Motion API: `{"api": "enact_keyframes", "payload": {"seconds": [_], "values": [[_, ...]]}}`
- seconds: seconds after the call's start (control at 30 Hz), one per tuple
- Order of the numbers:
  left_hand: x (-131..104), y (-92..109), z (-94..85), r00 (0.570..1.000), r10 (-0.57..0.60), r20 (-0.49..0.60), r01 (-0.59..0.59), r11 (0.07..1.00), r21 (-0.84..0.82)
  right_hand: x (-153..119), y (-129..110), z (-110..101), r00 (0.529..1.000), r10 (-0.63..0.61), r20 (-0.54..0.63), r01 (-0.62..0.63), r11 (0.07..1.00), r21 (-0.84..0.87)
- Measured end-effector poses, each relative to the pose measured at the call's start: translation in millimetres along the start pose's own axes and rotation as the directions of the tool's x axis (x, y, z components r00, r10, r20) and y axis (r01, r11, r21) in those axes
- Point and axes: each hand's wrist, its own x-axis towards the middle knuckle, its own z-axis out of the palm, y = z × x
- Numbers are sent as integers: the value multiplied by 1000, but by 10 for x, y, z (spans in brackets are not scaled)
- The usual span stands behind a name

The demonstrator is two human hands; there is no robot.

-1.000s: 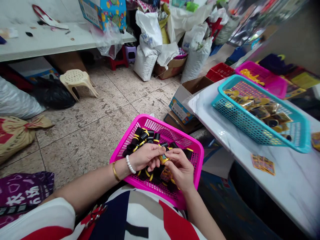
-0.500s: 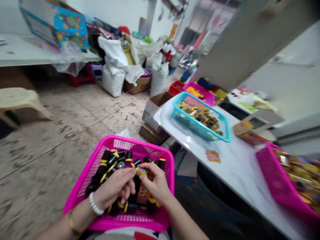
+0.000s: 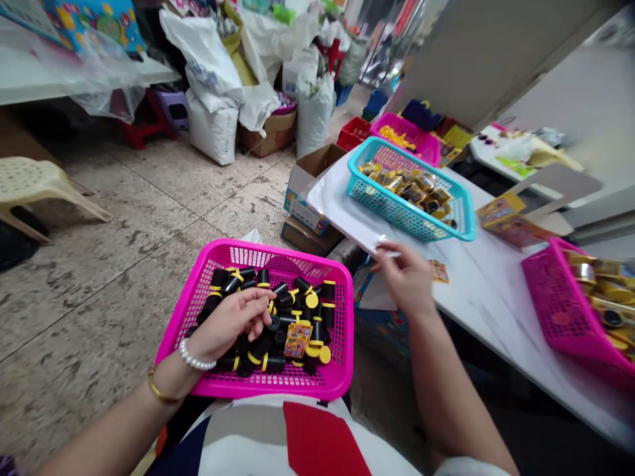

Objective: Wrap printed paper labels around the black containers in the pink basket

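A pink basket (image 3: 347,330) rests at my lap, holding many small black cylinders (image 3: 328,314) with yellow caps. Over its left half is my left hand (image 3: 235,320), fingers curled and thumb near the index finger. A yellow-edged bit shows at those fingertips, but whether it is gripped is unclear. A printed orange sticker sheet (image 3: 297,340) lies on the cylinders. My right hand (image 3: 404,274) is out at the near edge of the white table (image 3: 476,291), thumb and fingers pinched on a small pale shiny piece (image 3: 384,246), too blurred to name.
On the table stand a turquoise basket (image 3: 411,225) of gold-wrapped cylinders and another pink basket (image 3: 546,291) of similar ones. A printed sheet (image 3: 439,271) lies behind my right wrist. Cardboard boxes (image 3: 310,198) stand by the table's end. At left is a cream stool (image 3: 34,182).
My right hand has left the basket and moved right to the table edge. My left hand stays over the basket. The view has tilted down, and the small printed item between my hands no longer shows there.
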Motion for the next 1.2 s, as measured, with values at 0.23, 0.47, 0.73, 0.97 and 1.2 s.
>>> {"api": "enact_keyframes", "payload": {"seconds": [0.23,0.47,0.73,0.97,1.2], "values": [[14,71,24,995,46,-87,-43,999,28,-979,-167,837,878,-109,465,289,896,-337],[14,23,98,995,72,-73,-63,991,121,-539,-5,805,893,-92,442,350,758,-550],[-4,48,136,991,98,-90,-81,980,181,-577,1,1067,773,-127,621,535,657,-531],[-5,24,102,966,200,-165,-165,965,206,-476,-205,1049,799,-245,550,492,790,-364],[-50,67,129,955,243,-172,-193,945,262,-678,-235,1028,774,-189,605,462,822,-334]]}}
